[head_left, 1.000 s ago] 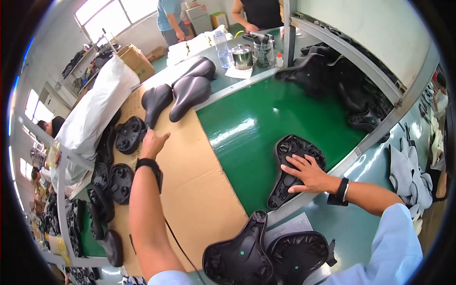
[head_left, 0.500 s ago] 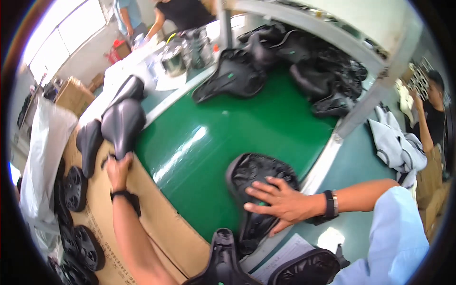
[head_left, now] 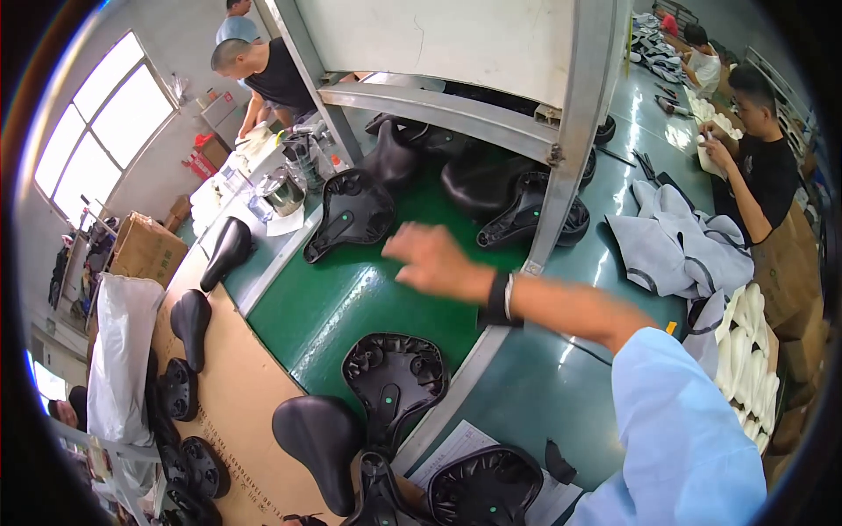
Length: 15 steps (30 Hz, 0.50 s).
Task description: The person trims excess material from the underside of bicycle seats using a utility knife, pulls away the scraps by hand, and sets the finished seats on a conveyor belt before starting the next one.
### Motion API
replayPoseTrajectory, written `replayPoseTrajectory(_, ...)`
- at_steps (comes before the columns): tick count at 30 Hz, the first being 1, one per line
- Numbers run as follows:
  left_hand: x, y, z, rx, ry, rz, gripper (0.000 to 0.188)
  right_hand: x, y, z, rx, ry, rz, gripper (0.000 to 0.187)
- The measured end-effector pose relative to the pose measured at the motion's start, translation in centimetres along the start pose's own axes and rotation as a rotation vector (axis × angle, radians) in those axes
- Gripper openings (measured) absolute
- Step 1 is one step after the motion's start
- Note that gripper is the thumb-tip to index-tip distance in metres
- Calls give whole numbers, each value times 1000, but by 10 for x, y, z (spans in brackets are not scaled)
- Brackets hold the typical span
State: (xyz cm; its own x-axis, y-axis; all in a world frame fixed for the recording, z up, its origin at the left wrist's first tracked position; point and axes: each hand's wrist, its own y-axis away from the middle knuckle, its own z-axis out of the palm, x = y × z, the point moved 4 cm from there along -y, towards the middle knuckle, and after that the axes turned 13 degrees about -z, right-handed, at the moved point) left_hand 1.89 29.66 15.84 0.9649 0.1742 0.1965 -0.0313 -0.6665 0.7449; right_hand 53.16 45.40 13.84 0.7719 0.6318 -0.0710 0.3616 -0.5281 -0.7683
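Right hand [head_left: 431,261] has lifted off an upturned saddle [head_left: 396,373], fingers loosely spread, empty; left hand hidden; clear jar [head_left: 304,172] holds dark items

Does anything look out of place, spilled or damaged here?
Nothing looks spilled or clearly damaged. One small oddity: an irregular black piece lies beside the upturned saddle that overlaps the paper sheet; its uneven outline is unlike the rounded saddles nearby.

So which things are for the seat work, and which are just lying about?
Probably the job:
upturned black seat on the green surface
smooth-side-up black seat beside it

Apparently just lying about:
metal pot
grey cloth pile
white bag
cardboard box
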Motion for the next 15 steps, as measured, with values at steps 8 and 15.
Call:
replayPoseTrajectory(8, 13, -35, 1, 510, 110, 144, 54, 157, 96, 12, -588, 787, 534, 89)
replayPoseTrajectory(15, 76, -30, 38, 276, -66, 208, 60, -35, 12, -11, -319, 100, 102, 71)
